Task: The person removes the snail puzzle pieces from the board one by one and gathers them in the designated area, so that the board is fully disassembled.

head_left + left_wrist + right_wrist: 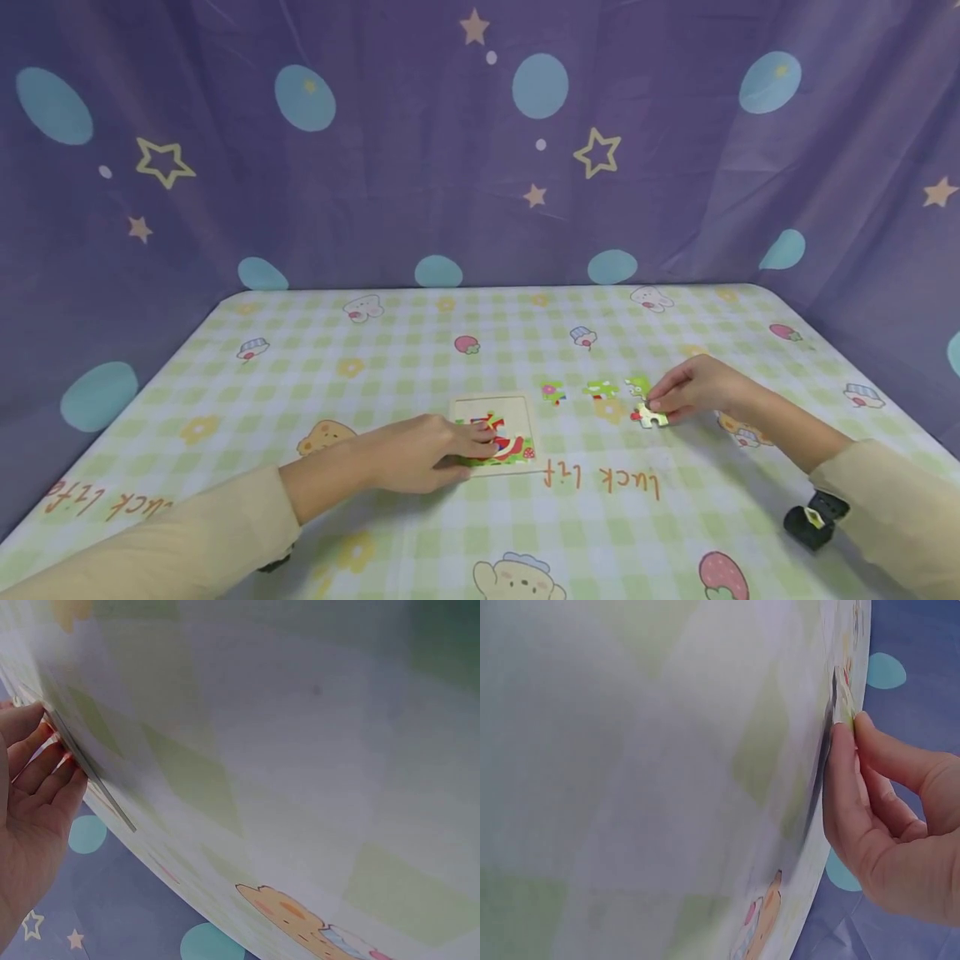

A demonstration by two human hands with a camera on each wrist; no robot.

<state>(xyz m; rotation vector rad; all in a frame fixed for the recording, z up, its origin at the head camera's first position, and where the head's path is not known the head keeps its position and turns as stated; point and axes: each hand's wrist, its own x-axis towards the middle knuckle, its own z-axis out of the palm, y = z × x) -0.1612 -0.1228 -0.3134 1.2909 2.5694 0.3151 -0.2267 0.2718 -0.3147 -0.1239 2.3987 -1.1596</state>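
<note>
A square wooden puzzle tray (535, 442) lies in the middle of the table, with colourful joined jigsaw pieces (513, 450) in its lower part. My left hand (427, 454) rests over the tray's left side, fingertips on the pieces and thumb by the near edge. In the left wrist view its fingers (64, 780) reach the tray's thin edge (105, 795). To the right, my right hand (705, 387) pinches a pale jigsaw piece (652, 419) between thumb and fingers. The right wrist view shows this piece (844, 705) tilted, close over the cloth.
Loose green jigsaw pieces lie right of the tray: one with a pink flower (552, 391), another (601, 389) beside it, and a third (637, 385) close to my right fingers. A checked tablecloth (420, 542) covers the table. Behind hangs a purple starry curtain (420, 167).
</note>
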